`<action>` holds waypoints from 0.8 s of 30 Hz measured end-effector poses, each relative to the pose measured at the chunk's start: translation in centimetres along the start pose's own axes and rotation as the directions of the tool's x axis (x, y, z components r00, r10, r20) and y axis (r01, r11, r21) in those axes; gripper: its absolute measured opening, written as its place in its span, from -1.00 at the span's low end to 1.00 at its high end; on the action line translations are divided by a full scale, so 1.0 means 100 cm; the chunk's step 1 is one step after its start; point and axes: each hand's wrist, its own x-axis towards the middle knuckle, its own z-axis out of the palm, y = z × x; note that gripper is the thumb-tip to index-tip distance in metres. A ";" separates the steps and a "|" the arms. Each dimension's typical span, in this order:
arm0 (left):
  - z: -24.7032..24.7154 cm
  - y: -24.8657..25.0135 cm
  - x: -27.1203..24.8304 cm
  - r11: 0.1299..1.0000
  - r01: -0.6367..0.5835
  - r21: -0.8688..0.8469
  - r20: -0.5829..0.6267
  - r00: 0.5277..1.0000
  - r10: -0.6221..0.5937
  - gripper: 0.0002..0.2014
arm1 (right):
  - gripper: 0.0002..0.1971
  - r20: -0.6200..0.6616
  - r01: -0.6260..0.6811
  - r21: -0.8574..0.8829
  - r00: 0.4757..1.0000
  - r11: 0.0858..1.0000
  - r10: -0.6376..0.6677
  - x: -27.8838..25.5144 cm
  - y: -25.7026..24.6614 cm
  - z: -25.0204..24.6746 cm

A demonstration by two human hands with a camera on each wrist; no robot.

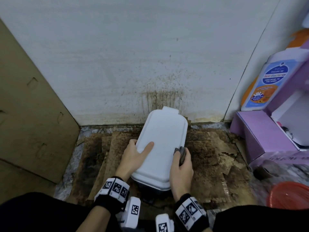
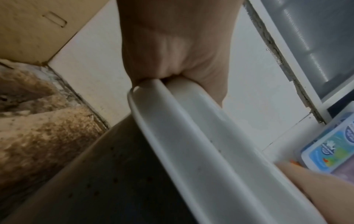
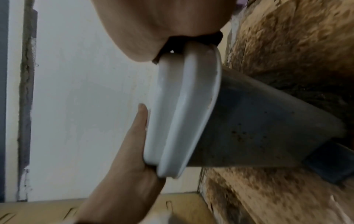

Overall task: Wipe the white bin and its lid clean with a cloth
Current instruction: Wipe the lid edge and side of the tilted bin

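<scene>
The white lid (image 1: 161, 139) sits on the bin, which stands on the floor against the wall. The bin's speckled side shows in the wrist views (image 2: 114, 181) (image 3: 258, 128). My left hand (image 1: 142, 150) grips the lid's left edge, with the thumb lying on top and the fingers round the rim (image 2: 172, 60). A folded grey cloth (image 1: 181, 153) is held by my right hand (image 1: 181, 160) against the lid's right edge. In the right wrist view the cloth (image 3: 191, 39) looks dark where it presses on the lid rim (image 3: 182, 106).
A brown cardboard box (image 1: 25, 114) stands on the left. Stained cardboard sheets (image 1: 209, 156) cover the floor. The white wall (image 1: 150, 64) behind is splattered brown. On the right are a purple box (image 1: 260, 134), a soap bottle (image 1: 267, 84) and a red bowl (image 1: 291, 195).
</scene>
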 end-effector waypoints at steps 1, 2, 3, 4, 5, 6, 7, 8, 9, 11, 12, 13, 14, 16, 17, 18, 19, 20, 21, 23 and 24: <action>-0.005 0.003 0.001 1.000 -0.022 0.019 0.025 0.999 0.022 -0.40 | -0.44 -0.029 -0.008 0.009 1.000 1.000 0.008 -0.007 0.000 0.003; -0.010 0.006 0.003 0.998 -0.041 0.037 0.047 0.998 0.040 -0.40 | -0.43 -0.059 -0.011 0.013 0.998 1.000 0.012 -0.015 0.000 0.007; -0.013 0.007 0.006 0.997 -0.055 0.054 0.067 0.996 0.052 -0.41 | -0.41 -0.087 -0.008 0.009 0.996 1.000 0.008 -0.021 0.000 0.010; -0.015 0.008 0.009 0.995 -0.065 0.073 0.086 0.995 0.058 -0.42 | -0.40 -0.110 -0.001 0.002 0.994 1.000 0.001 -0.028 -0.001 0.013; -0.017 0.007 0.011 0.994 -0.070 0.084 0.100 0.993 0.062 -0.43 | -0.38 -0.122 0.007 -0.006 0.992 1.000 -0.008 -0.033 -0.001 0.017; -0.017 0.004 0.013 0.993 -0.072 0.091 0.106 0.992 0.062 -0.43 | -0.37 -0.122 0.015 -0.018 0.992 1.000 -0.017 -0.038 -0.001 0.020; -0.016 0.002 0.015 0.993 -0.074 0.092 0.105 0.992 0.064 -0.45 | -0.35 -0.109 0.020 -0.038 0.994 0.999 -0.024 -0.040 0.000 0.023; -0.014 0.000 0.016 0.993 -0.074 0.096 0.105 0.992 0.064 -0.48 | -0.34 -0.093 0.018 -0.062 0.995 0.998 -0.023 -0.041 0.001 0.025; -0.012 -0.001 0.017 0.992 -0.080 0.101 0.099 0.993 0.070 -0.49 | -0.32 -0.084 0.010 -0.086 0.996 0.996 -0.018 -0.040 0.002 0.026; -0.008 -0.003 0.020 0.985 -0.108 0.133 0.075 0.992 0.099 -0.49 | -0.31 -0.075 0.003 -0.114 0.997 0.993 -0.011 -0.033 0.005 0.026; -0.007 -0.003 0.020 0.979 -0.122 0.165 0.049 0.992 0.116 -0.48 | -0.30 -0.066 0.005 -0.121 0.998 0.993 -0.013 -0.029 0.006 0.026; -0.006 -0.005 0.021 0.970 -0.138 0.199 0.008 0.990 0.140 -0.47 | -0.30 -0.051 0.011 -0.129 0.999 0.992 -0.017 -0.025 0.006 0.025; -0.005 -0.006 0.019 0.964 -0.144 0.224 -0.038 0.987 0.156 -0.46 | -0.29 -0.034 0.013 -0.141 0.999 0.990 -0.018 -0.019 0.006 0.025; -0.003 -0.011 0.015 0.969 -0.144 0.203 -0.119 0.978 0.170 -0.46 | -0.26 0.019 0.016 -0.176 1.000 0.984 -0.012 -0.002 0.002 0.021; 0.000 -0.015 0.013 0.975 -0.130 0.181 -0.154 0.975 0.159 -0.48 | -0.25 0.057 0.009 -0.191 0.998 0.982 0.002 0.009 -0.001 0.017; 0.002 -0.017 0.008 0.981 -0.106 0.164 -0.189 0.972 0.137 -0.45 | -0.25 0.096 -0.001 -0.202 0.995 0.979 0.021 0.020 -0.006 0.013; 0.005 -0.020 0.004 0.986 -0.078 0.149 -0.218 0.970 0.110 -0.38 | -0.25 0.132 -0.008 -0.208 0.991 0.978 0.036 0.032 -0.010 0.008; 0.008 -0.021 -0.002 0.990 -0.041 0.135 -0.233 0.970 0.072 -0.33 | -0.25 0.157 -0.007 -0.213 0.987 0.977 0.041 0.045 -0.015 0.003; 0.010 -0.021 -0.008 0.993 -0.009 0.118 -0.243 0.969 0.038 -0.30 | -0.25 0.174 -0.003 -0.218 0.984 0.976 0.042 0.057 -0.020 -0.002; 0.014 -0.019 -0.023 0.996 0.038 0.077 -0.253 0.967 -0.017 -0.25 | -0.25 0.199 0.007 -0.232 0.979 0.973 0.041 0.081 -0.027 -0.010; 0.016 -0.016 -0.032 0.997 0.053 0.061 -0.262 0.965 -0.035 -0.22 | -0.25 0.213 0.012 -0.236 0.976 0.972 0.040 0.092 -0.030 -0.013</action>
